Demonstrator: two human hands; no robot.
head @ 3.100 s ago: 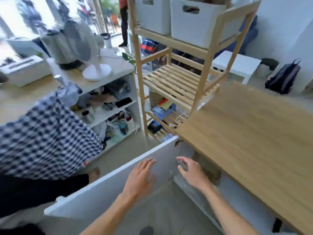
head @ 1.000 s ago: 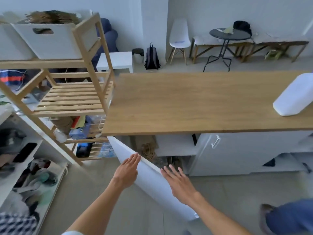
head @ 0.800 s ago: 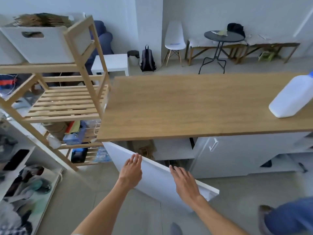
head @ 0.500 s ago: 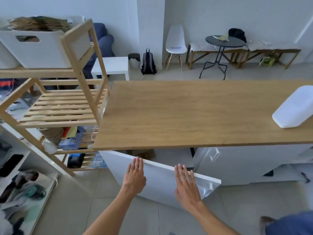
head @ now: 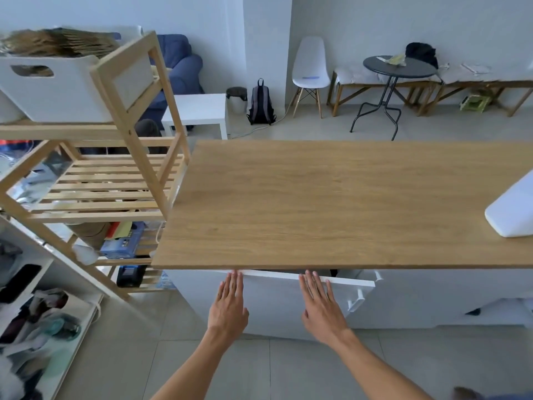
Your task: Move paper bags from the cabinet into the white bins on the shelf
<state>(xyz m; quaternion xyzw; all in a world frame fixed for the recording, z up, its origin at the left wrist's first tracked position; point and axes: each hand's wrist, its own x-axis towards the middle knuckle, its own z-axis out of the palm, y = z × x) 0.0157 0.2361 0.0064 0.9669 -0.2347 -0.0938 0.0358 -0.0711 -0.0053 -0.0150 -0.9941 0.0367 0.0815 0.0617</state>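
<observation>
Both hands lay flat with fingers straight against the white cabinet door [head: 274,301] at lower centre, holding nothing: the left hand [head: 229,306] near its left part, the right hand [head: 321,306] toward the handle side. The door stood slightly ajar under the wooden countertop [head: 331,203]. At upper left, brown paper bags [head: 54,44] filled a white bin [head: 57,90] on the top tier of the wooden shelf [head: 127,116].

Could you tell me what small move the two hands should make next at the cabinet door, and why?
Probably press the cabinet door fully shut. Left hand and right hand lie flat on it, its handle edge stands out from the cabinet, and the white bin already holds paper bags.
</observation>
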